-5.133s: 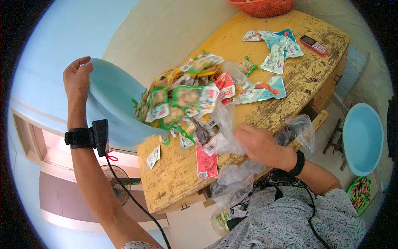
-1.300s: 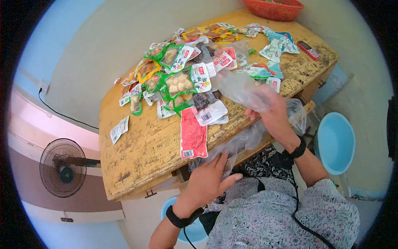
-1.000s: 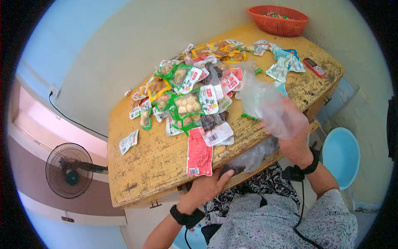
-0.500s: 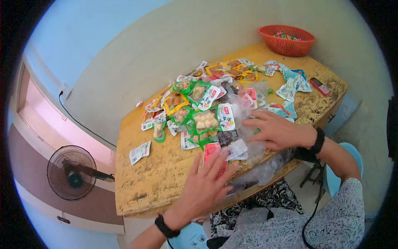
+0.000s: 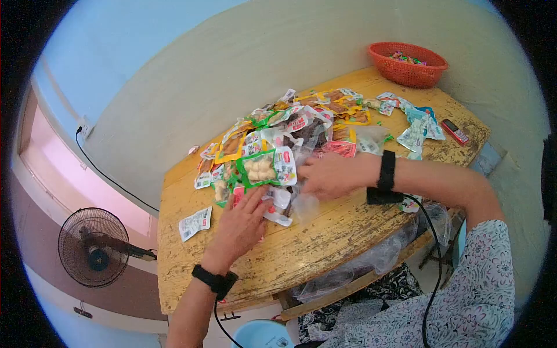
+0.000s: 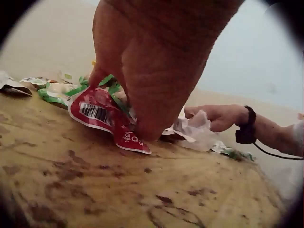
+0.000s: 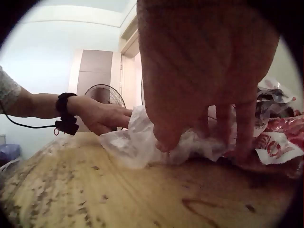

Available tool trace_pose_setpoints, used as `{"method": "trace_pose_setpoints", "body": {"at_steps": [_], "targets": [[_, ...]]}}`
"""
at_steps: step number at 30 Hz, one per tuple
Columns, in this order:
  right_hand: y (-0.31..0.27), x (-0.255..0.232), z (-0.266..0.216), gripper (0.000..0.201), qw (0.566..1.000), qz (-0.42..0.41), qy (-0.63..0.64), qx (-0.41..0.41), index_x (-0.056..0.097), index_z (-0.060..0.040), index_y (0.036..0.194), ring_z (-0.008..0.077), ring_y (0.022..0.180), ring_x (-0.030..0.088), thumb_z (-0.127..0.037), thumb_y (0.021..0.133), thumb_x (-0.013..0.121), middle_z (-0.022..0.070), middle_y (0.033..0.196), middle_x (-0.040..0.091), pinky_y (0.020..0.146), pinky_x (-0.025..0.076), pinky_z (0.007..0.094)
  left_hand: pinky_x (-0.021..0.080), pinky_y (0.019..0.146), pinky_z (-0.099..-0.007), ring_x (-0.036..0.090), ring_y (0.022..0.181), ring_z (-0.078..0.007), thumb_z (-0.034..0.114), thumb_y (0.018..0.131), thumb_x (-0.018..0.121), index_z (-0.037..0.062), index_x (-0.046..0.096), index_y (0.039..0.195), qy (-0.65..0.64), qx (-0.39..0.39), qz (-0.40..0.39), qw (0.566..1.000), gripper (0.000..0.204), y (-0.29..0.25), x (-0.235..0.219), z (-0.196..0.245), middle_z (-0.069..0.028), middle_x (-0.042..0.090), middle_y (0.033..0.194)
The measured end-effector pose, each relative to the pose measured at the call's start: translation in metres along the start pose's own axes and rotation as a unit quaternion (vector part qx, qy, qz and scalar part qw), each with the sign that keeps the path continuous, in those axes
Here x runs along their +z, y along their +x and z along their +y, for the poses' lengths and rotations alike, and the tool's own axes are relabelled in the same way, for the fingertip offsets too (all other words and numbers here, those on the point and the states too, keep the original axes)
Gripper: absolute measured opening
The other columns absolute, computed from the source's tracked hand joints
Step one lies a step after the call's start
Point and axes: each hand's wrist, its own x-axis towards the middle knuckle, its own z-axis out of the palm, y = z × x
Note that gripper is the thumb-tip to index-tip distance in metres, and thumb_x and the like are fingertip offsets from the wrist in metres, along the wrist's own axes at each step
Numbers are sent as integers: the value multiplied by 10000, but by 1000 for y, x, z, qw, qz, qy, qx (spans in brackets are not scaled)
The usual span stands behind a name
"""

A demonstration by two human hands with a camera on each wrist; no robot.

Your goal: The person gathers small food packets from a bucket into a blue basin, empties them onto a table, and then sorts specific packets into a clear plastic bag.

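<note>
A heap of sealed snack packets (image 5: 241,145) lies on the worn yellow wooden table (image 5: 197,267). My left hand (image 5: 238,223) touches the front of the heap, its fingers extended over the packets. Beneath that hand, in the left wrist view, a red packet (image 6: 97,114) with a barcode sticks out. A green-edged packet (image 5: 259,168) with pale round pieces lies just beyond the left fingertips. My right hand (image 5: 333,176) reaches into the right side of the heap, fingers pointing down. Around its fingers in the right wrist view is a crumpled clear plastic bag (image 7: 137,142).
At the back right corner stands a red basket (image 5: 409,72) with small wrapped items. Blue-white packets (image 5: 419,124) and a red phone (image 5: 455,132) lie at the right. A loose white packet (image 5: 195,224) is at the left. Clear plastic (image 5: 371,264) fills an open drawer in front.
The left hand tipped packets from a blue basin earlier and now touches the heap without it. The right hand lowered the clear bag and moved left into the heap, whose front packets have shifted.
</note>
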Motion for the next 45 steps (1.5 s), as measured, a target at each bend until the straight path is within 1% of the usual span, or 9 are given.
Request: {"method": "trace_pose_setpoints", "body": {"at_steps": [15,21,24,28,30,33,37,40,45], "targets": [[90,-6,51,215,981,-81,156,76,673,-89,1050,361,1121,576,-179,886,567,168,1119,577,891,489,485,420,1081,-476,458,1369,-343,113,829,672,59,602,1240,-91,-19,34,995,420,19,31,-93,-158,500,1442],[46,-23,18,255,981,62,184,15,655,-6,1119,339,1013,646,-135,920,562,144,1038,681,884,516,414,449,1060,-460,504,1299,-397,97,810,697,13,609,1208,-111,-78,98,986,416,0,12,-72,-195,536,1372],[10,-35,-23,235,892,298,336,-59,670,-21,1091,229,870,676,-209,977,584,133,952,704,723,542,397,391,1128,-445,458,1384,-358,179,881,710,15,526,1385,-208,-127,214,946,561,-19,-24,-26,-199,494,1464],[-34,-60,-95,299,722,308,619,29,655,-10,1218,171,972,665,-224,1037,548,98,1102,705,812,564,353,321,1176,-464,393,1447,-315,272,888,752,20,342,1552,-547,-148,305,765,820,-34,-44,35,-187,419,1554],[-37,-53,-126,337,588,319,740,64,622,-4,1282,160,1017,662,-230,1048,534,90,1180,687,862,569,347,325,1173,-472,387,1447,-319,275,871,765,15,283,1573,-590,-102,313,737,891,-40,-36,46,-200,402,1557],[-36,-29,-138,393,527,295,796,43,560,-12,1363,179,1062,661,-251,1051,536,93,1268,647,877,577,375,436,1080,-419,514,1319,-287,185,856,768,-12,414,1497,-655,-118,302,683,758,-38,-35,74,-199,519,1427],[-55,-8,-135,377,730,324,593,103,556,-36,1357,298,1162,629,-215,1025,549,135,1315,617,945,538,447,533,895,-321,661,1025,-179,59,839,752,-51,609,1278,-594,-357,220,687,475,-58,-24,87,-101,689,1135],[-96,7,-138,368,874,352,301,147,587,-68,1315,370,1255,556,-185,966,578,152,1337,594,1023,476,485,527,860,-294,663,974,-153,39,852,725,-54,611,1253,-574,-378,235,687,427,-68,-9,80,-92,702,1088],[-168,14,-109,492,948,198,-65,242,584,-159,1330,371,1363,457,-150,842,645,115,1434,523,1105,391,523,518,898,-301,653,1009,-165,23,857,714,-60,601,1278,-565,-385,207,700,444,-74,14,78,-114,686,1136]]}}
